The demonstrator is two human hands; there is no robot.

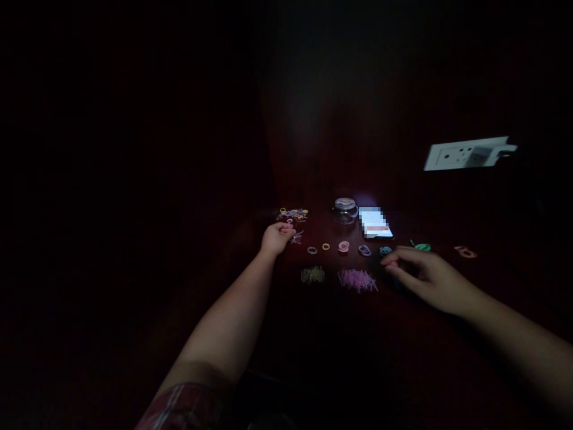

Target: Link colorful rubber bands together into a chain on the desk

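Note:
My left hand (276,239) reaches to the far left of the dark table, its thumb and fingers pinched together. Whatever lies between those fingertips is too small to make out. Beside it are a mixed pile of small coloured bands (293,214) and a few pale purple bands (296,237). My right hand (421,273) hovers at the right, thumb and fingertips brought close together, just by a teal band coil (385,251); anything in them is hidden. Between the hands lie a yellow band (326,246), pink bands (343,246) and purple bands (364,251) in a row.
Nearer me sit a heap of pink-purple bands (357,279) and a yellowish heap (313,275). A lidded clear jar (344,212) stands behind, beside a lit phone (376,223). Green bands (421,246) and orange bands (465,252) lie right. A socket panel (465,154) is on the wall.

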